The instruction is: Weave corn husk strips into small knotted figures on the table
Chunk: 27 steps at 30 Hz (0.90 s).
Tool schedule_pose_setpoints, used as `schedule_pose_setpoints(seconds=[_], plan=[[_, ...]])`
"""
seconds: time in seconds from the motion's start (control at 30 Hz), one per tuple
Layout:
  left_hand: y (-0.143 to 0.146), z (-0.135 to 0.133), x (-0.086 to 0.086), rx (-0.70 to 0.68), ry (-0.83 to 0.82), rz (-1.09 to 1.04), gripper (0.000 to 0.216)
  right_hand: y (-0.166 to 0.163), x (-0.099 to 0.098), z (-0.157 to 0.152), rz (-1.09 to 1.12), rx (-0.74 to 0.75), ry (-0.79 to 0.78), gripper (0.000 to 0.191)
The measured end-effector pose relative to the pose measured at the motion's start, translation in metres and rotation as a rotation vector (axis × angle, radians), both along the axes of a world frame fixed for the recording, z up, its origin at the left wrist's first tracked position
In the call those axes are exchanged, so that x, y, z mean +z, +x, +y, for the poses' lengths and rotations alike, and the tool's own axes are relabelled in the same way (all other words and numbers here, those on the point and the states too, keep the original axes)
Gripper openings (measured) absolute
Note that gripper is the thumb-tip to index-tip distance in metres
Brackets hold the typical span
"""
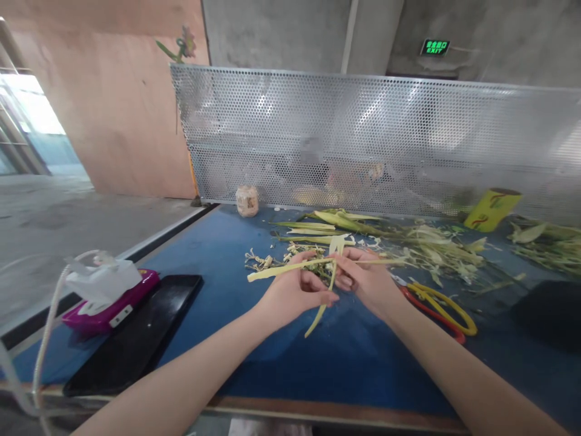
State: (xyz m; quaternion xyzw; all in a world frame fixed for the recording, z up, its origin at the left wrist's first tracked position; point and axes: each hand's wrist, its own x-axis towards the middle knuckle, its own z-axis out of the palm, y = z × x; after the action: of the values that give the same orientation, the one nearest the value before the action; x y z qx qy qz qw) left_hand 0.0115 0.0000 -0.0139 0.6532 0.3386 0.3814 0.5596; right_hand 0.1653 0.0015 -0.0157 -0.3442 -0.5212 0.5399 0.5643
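Pale yellow-green leaf strips point(276, 272) cross one another between my two hands, above the blue table. My left hand point(290, 297) is closed, with thumb and fingers pinching a narrow strip whose tail hangs below it. Opposite, my right hand point(365, 281) pinches the strips close to where they cross, and one stem-like end sticks out past it to the right. A wider fold of leaf stands up above the crossing. Just behind the hands lie small dried plant pieces point(261, 260) and long green leaves point(347, 221).
Scissors with looped red and yellow handles point(449, 306) lie right of my right forearm. Leaf scraps point(440, 245) and a yellow cylinder point(492, 209) are farther back. A black phone point(136, 330) and purple power strip point(109, 303) sit left. A perforated metal panel point(363, 133) borders the back.
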Motion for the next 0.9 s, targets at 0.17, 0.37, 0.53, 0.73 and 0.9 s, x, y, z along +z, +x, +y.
schedule_pose_setpoints(seconds=[0.17, 0.37, 0.53, 0.73, 0.9], plan=[[0.0, -0.004, 0.004, 0.285, 0.336, -0.012, 0.054, -0.002, 0.001, -0.002, -0.017, 0.079, -0.045, 0.03], [0.006, -0.005, 0.004, 0.23, 0.29, -0.082, 0.057, -0.007, -0.004, -0.006, -0.14, 0.047, 0.106, 0.025], [0.007, -0.004, 0.006, 0.175, 0.135, -0.214, 0.047, -0.006, -0.004, -0.007, -0.275, -0.104, 0.145, 0.029], [0.007, -0.003, 0.006, 0.11, 0.106, -0.264, 0.058, -0.003, 0.001, -0.01, -0.458, -0.071, 0.158, 0.038], [0.007, 0.004, 0.007, 0.065, 0.049, -0.308, 0.064, -0.001, 0.007, -0.013, -0.456, -0.07, 0.193, 0.045]])
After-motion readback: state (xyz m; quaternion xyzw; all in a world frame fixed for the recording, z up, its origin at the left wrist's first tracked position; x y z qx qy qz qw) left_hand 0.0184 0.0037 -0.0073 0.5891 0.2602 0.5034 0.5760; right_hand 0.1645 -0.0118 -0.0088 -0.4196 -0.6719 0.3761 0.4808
